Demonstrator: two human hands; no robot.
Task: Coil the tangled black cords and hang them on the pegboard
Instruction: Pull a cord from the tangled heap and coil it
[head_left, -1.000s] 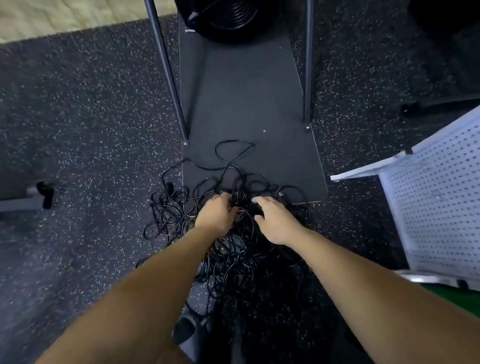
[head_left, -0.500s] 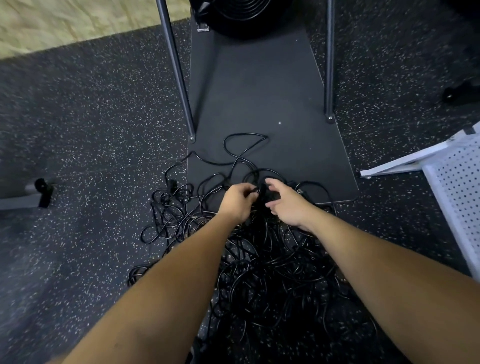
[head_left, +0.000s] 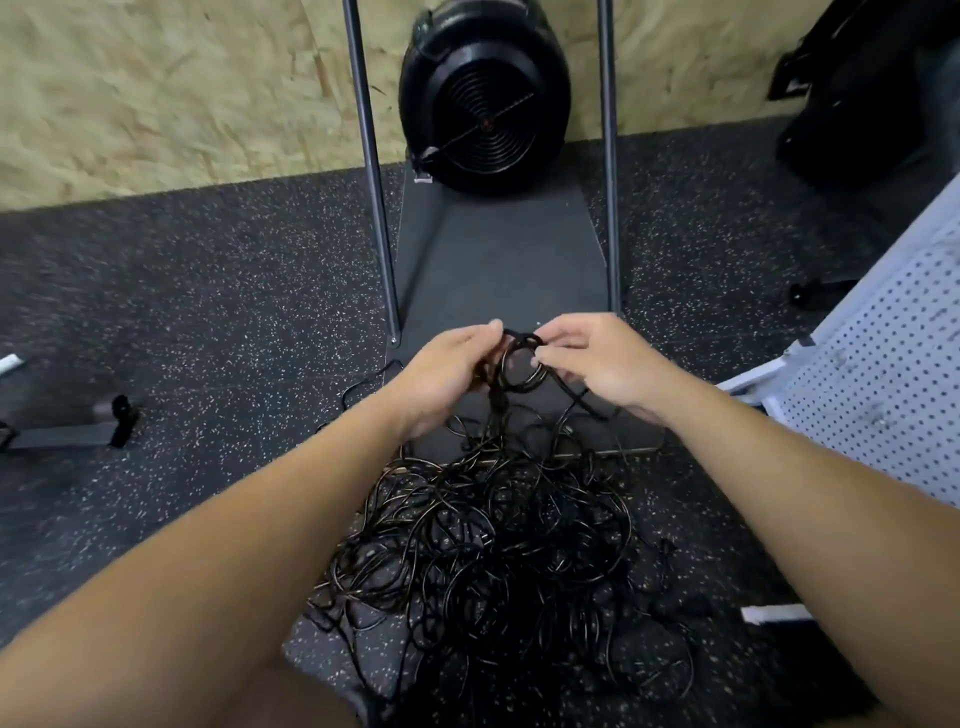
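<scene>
Your left hand (head_left: 441, 374) and right hand (head_left: 602, 364) both pinch a small loop (head_left: 519, 364) of the black cords (head_left: 493, 545), whose tangle lies on the speckled floor (head_left: 208, 312). The white pegboard (head_left: 883, 395) leans at the right; a black fan (head_left: 485, 98) stands by the wall.

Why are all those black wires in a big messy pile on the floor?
The black cords lie snarled in one heap on the floor, not coiled. The left hand and right hand hold up one small loop. The pegboard is leaning, tilted.

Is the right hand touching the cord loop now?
Touching. The head view shows the right hand pinching the cord loop on its right side, fingertips against the black strands with no gap.
</scene>
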